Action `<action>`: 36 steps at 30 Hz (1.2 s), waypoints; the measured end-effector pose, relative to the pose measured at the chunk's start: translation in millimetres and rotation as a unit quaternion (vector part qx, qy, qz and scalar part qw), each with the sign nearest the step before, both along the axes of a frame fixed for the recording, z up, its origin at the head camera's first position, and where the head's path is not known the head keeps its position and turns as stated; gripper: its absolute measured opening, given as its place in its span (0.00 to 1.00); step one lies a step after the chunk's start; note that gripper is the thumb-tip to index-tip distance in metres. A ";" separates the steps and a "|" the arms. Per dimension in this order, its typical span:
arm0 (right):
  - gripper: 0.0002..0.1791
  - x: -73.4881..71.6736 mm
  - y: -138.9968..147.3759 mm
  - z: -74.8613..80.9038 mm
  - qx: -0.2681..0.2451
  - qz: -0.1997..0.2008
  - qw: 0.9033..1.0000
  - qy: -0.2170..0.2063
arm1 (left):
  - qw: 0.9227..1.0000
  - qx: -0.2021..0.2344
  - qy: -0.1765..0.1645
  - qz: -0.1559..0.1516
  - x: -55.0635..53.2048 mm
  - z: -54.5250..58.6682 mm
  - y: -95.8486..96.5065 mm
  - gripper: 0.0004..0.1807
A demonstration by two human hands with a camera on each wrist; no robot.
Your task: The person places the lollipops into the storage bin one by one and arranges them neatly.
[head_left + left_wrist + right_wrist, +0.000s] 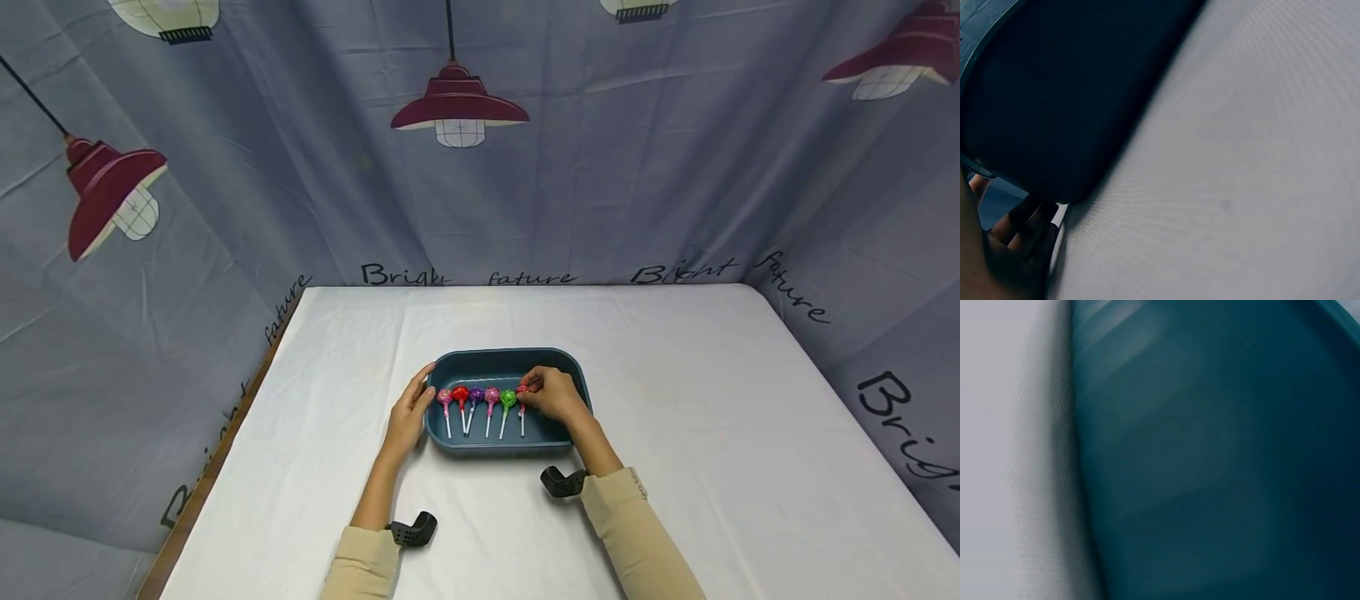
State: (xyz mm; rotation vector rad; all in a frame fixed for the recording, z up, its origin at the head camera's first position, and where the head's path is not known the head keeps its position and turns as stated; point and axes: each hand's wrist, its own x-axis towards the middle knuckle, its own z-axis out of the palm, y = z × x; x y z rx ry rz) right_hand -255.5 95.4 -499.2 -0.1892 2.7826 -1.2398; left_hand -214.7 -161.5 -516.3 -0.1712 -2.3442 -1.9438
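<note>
A dark teal rectangular tray (495,362) stands on the white table. In it lies a row of several lollipops, heads away from me and sticks toward me: pink (446,397), red (461,392), purple (476,395), pink (492,395) and green (507,398). My right hand (558,397) reaches over the tray's right side and pinches the head of a red lollipop (522,408) at the row's right end. With thumb at the rim and fingers outside, my left hand (406,417) holds the tray's left end. In the right wrist view only the tray wall (1172,462) and cloth show, no hand.
White cloth (675,375) covers the table around the tray. A brown table edge (217,467) runs along the left. Grey curtains (585,183) printed with lamps and lettering hang behind and at both sides. Each wrist wears a black camera mount (414,530).
</note>
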 end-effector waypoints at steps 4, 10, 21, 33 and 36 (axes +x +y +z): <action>0.09 0.5 -0.3 -0.2 -0.001 0.000 1.000 -0.002 | 1.000 -0.003 -0.001 0.001 0.0 -0.7 0.1 0.22; 0.09 1.6 -0.6 0.0 -0.008 0.002 1.000 -0.002 | 1.000 -0.007 -0.001 0.001 0.8 0.1 0.3 0.22; 0.09 1.4 -0.2 1.4 -0.003 0.003 1.000 0.000 | 1.000 -0.007 0.013 -0.002 1.6 1.2 0.5 0.23; 0.09 2.5 0.1 0.2 0.000 0.004 1.000 0.003 | 1.000 -0.006 0.006 -0.001 2.6 1.7 0.4 0.23; 0.09 2.2 0.0 -0.5 0.000 0.004 1.000 0.003 | 1.000 -0.007 0.008 -0.001 2.6 2.1 0.5 0.23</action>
